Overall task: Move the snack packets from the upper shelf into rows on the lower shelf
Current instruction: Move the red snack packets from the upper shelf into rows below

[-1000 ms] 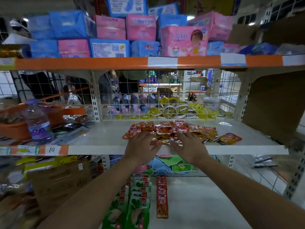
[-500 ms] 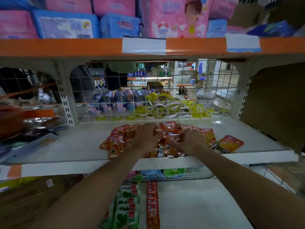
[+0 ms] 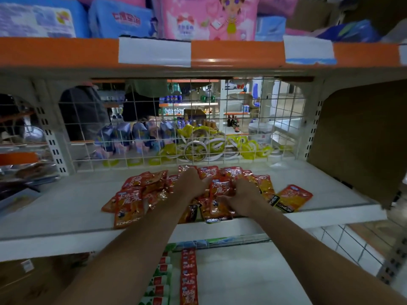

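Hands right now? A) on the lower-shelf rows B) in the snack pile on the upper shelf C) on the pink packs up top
B: left hand and right hand are both in the snack packets piled on the upper shelf.

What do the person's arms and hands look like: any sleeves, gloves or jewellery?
The left forearm and right forearm are bare to the frame edge; no sleeves show. The left hand and right hand are ungloved, with no watch, bracelet or ring visible.

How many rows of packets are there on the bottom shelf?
2: a red row, and a green row just left of it. The left arm may hide more.
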`<state>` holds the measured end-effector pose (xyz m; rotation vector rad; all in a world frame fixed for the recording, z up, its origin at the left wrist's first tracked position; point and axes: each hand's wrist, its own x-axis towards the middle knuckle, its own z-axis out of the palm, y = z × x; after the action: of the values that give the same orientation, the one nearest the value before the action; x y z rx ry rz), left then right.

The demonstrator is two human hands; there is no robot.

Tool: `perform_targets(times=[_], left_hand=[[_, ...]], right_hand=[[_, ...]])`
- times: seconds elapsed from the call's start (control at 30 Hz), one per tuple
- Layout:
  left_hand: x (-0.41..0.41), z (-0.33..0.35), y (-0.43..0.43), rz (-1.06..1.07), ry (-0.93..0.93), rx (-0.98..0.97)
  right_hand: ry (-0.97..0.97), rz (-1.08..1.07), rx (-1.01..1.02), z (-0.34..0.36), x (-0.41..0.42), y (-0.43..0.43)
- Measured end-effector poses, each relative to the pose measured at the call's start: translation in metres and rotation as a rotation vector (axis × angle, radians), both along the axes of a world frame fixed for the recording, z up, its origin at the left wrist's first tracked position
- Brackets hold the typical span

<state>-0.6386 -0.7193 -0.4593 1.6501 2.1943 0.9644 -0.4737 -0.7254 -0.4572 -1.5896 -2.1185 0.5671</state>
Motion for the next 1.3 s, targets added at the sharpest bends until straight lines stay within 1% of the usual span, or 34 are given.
perform_targets(times=[0.23,0.33,0.43,0.6,0.7,0.83,1.13,1.2,1.3], left_hand=[[0.004,0.002,0.003,-0.037,0.03,-0.094],[0.005,0.008,0.003,-0.071,-0.03,-0.134],[0.003,0.013,0.002,-0.078,-0.068,-0.184],[0.005,0.018,-0.004,-0.087,-0.072,-0.146],[0.008,0.019,-0.008,-0.096,-0.068,-0.172],[0.005,0.021,-0.014,-0.126,-0.175,-0.215],[-0.008,0.024,-0.064,-0.136,-0.478,0.04],[-0.012,0.027,-0.078,-0.173,-0.552,0.092],[-0.015,0.034,-0.099,-0.193,-0.627,0.126]], right_hand=[[0.073,-0.015,0.007,-0.002,0.005,0.003],[0.175,-0.048,-0.018,-0.005,0.008,0.006],[0.224,-0.071,-0.049,-0.007,0.012,0.008],[0.311,-0.099,-0.074,-0.005,0.013,0.004],[0.364,-0.115,-0.088,-0.007,0.013,0.003],[0.42,-0.095,-0.092,-0.001,0.012,0.0],[0.437,-0.034,-0.189,0.02,0.024,-0.017],[0.448,-0.031,-0.142,0.024,0.027,-0.022],[0.517,0.014,-0.08,0.03,0.028,-0.038]])
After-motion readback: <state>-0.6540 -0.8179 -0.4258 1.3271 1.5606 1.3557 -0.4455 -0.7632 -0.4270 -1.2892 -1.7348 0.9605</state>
